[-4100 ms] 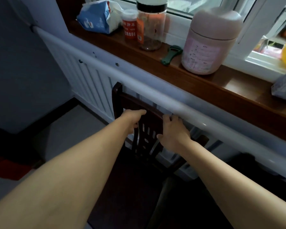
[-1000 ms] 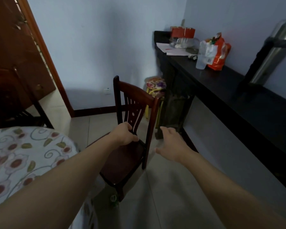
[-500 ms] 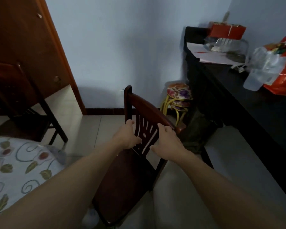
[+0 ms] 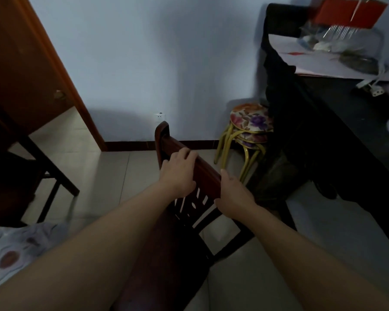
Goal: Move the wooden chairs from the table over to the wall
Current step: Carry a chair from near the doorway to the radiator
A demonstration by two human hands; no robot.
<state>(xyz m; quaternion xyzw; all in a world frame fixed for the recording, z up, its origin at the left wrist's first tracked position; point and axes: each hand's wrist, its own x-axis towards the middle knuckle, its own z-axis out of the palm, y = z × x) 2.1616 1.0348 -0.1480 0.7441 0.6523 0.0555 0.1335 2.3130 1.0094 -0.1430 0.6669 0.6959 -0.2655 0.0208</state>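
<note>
Both hands grip the top rail of the wooden chair (image 4: 202, 173) at centre: left hand (image 4: 181, 173), right hand (image 4: 233, 194). Bare floor (image 4: 112, 176) lies at 10 o'clock; stacked stools (image 4: 249, 122) stand near at 2 o'clock beside the dark surface (image 4: 346, 131).

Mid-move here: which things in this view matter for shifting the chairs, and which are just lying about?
Job:
- wooden chair, top rail gripped by left hand and right hand
- second chair, beside the table
- wall

Lying about:
- stacked floral stools
- dark counter with papers
- door
</note>
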